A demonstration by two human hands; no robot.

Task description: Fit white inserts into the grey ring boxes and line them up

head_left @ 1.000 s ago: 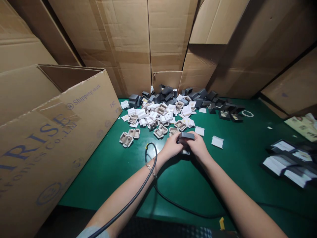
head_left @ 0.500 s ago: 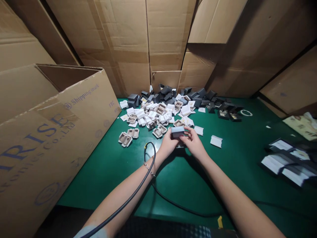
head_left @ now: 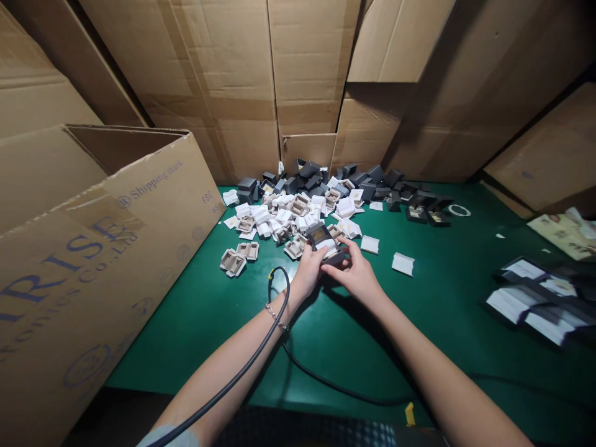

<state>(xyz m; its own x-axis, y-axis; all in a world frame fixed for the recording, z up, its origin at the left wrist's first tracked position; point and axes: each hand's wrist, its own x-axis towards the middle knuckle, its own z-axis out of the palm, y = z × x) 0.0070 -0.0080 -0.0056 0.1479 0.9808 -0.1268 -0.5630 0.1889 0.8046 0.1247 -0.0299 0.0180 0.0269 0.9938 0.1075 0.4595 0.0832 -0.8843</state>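
Observation:
A small black hinged box [head_left: 320, 234] is held up in front of me with its lid raised, showing a white insert inside. My left hand [head_left: 309, 268] grips its left side, the thumb lying over the insert's edge. On the right side, the fingers of my right hand [head_left: 356, 270] are closed about the box's lower corner. Just beyond the hands spreads a heap of white and brown folded inserts [head_left: 279, 217]. Two loose inserts [head_left: 233, 262] lie left of my hands, and flat white pieces [head_left: 403, 264] lie to the right.
Many black boxes [head_left: 311, 177] are piled behind the inserts. A large cardboard carton [head_left: 139, 248] stands at the left. Open black boxes with white inserts [head_left: 535, 301] sit at the right. A black cable [head_left: 251, 366] runs over my left forearm. Cardboard [head_left: 223, 74] walls the back.
The box was closed or nearly so between my hands; now its lid stands open and the white insert shows. My hands have shifted slightly left in view.

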